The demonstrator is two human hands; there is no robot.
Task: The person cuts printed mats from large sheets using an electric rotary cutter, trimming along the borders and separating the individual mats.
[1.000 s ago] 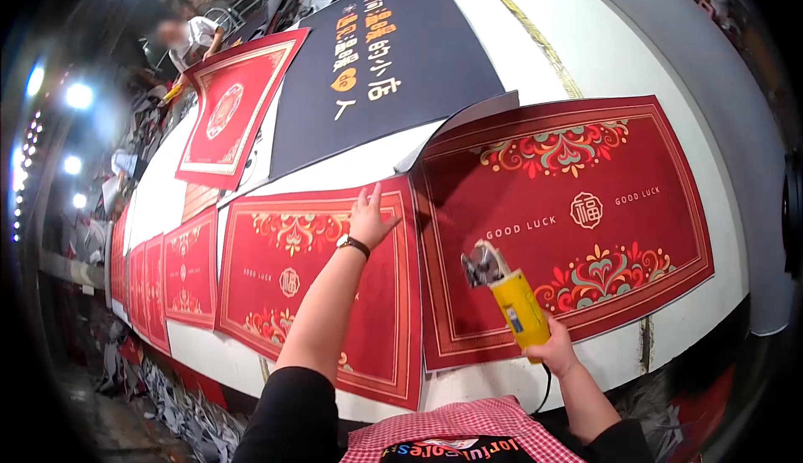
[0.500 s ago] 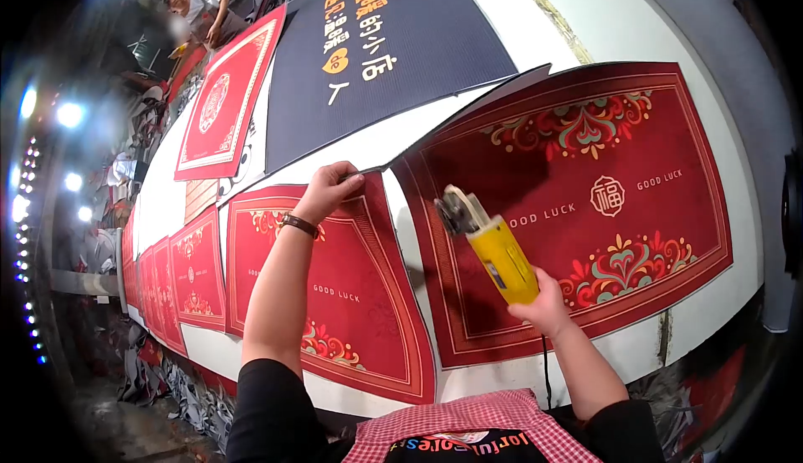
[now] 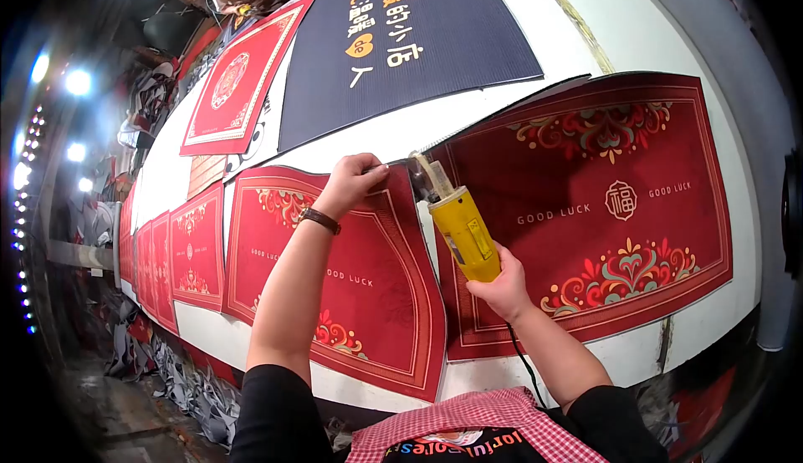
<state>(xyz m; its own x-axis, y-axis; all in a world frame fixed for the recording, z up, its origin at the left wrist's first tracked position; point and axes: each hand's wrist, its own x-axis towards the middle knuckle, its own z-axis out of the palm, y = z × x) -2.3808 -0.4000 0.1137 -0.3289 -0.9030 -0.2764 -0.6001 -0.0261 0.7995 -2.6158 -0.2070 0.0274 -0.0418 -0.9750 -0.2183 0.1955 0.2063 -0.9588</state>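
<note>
Left hand (image 3: 358,180): fingers bent, thumb and fingers pinching the upper edge of the left red mat (image 3: 381,254), which lies on the white tabletop (image 3: 381,138). Right hand (image 3: 502,286): wrapped around the lower body of the yellow power tool (image 3: 467,235); tool head near left fingertips, beside the right red mat (image 3: 502,174).

I read the electric cutter's body (image 3: 465,237) as smooth yellow plastic with a slight sheen, its head (image 3: 422,180) as bare metal. From here the red GOOD LUCK mat (image 3: 577,241) looks matt and textile-like; the navy mat (image 3: 418,53) shows fine ribbing, also matt. I see a smooth white tabletop (image 3: 652,20), a checked cloth apron (image 3: 502,411), and a glossy brown, leather-like wristband (image 3: 321,220).
</note>
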